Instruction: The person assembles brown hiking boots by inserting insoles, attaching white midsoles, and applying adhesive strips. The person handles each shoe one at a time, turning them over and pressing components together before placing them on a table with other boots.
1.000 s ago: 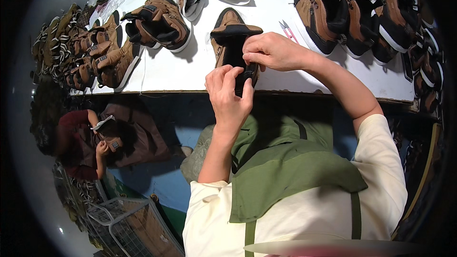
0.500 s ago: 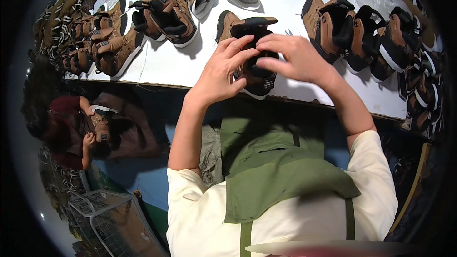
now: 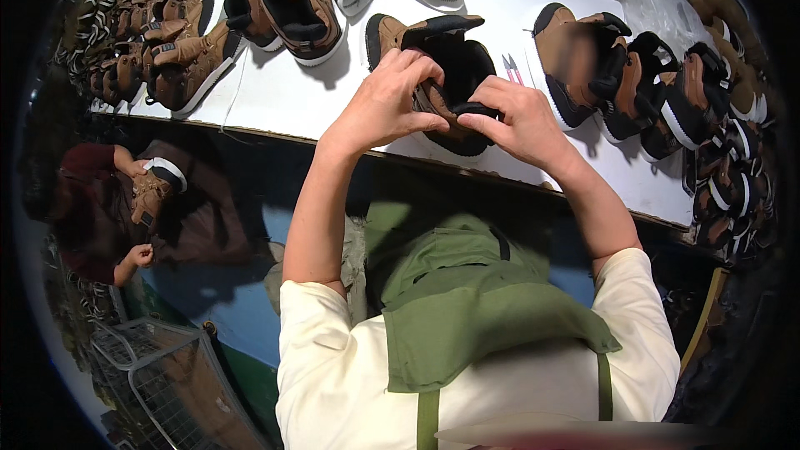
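A brown and black high-top shoe [image 3: 461, 54] stands at the table's near edge, its toe pointing away from me and its black-lined opening spread wide. My left hand [image 3: 385, 104] pinches the left side of its collar between thumb and bent fingers. On the right side of the heel, my right hand [image 3: 523, 121] grips the padded black collar edge. The fingers hide part of the shoe's side. Just right of the shoe lies a small pair of snips [image 3: 513, 72] with red handles.
More brown shoes stand on the white table [image 3: 275, 108], among them a pair [image 3: 304, 12] to the left and a row [image 3: 637, 87] to the right. Clear plastic [image 3: 658, 8] lies at the back right. Lower left, another person [image 3: 92, 208] holds a shoe [image 3: 152, 200] near a wire cart [image 3: 179, 367].
My fingers have moved from over the shoe's opening onto its collar, left and right, and the opening is wider. The snips now show. The other person's shoe has turned and one hand has dropped.
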`<state>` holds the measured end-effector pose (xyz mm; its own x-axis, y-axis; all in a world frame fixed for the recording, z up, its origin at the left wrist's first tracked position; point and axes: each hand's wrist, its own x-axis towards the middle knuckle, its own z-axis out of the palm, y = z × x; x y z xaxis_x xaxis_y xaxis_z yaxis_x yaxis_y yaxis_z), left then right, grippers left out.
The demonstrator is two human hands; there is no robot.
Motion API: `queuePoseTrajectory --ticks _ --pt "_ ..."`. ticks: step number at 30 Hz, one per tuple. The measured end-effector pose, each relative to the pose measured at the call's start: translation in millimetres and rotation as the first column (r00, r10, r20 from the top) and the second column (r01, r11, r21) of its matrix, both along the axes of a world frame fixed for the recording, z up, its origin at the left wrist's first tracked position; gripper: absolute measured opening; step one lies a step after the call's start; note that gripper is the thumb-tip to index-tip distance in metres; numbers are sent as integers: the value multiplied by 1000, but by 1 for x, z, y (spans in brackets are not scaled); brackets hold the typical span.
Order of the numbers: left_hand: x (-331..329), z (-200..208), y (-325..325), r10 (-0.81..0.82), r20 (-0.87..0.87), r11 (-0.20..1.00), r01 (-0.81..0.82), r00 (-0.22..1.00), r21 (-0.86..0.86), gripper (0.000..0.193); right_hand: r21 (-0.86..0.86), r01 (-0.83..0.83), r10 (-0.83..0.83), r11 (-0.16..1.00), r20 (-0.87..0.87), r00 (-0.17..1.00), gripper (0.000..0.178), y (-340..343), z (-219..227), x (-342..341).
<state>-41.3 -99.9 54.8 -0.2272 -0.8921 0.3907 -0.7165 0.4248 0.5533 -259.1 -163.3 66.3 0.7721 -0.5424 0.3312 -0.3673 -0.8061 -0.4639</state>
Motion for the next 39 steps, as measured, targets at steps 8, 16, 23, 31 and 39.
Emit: queuePoseTrajectory --ticks 8,16,23,31,39 --pt "4 -17 -3 40 -21 998 -41 999 -42 53 -7 39 -39 999 -57 998 23 -4 0 6" --pt "3 -24 -3 69 -117 998 -70 991 1 53 -36 118 -118 992 -12 993 20 -3 -5 12" --pt "-1 -28 0 100 -83 987 -109 992 -120 50 -38 173 -175 984 -55 983 26 -5 -6 13" --pt "-12 -21 11 107 -181 976 -138 978 -169 56 142 73 -84 987 70 994 25 -6 4 0" --pt "-40 -23 19 211 -123 921 -239 970 -306 55 -397 -18 125 918 248 961 39 -44 43 28"
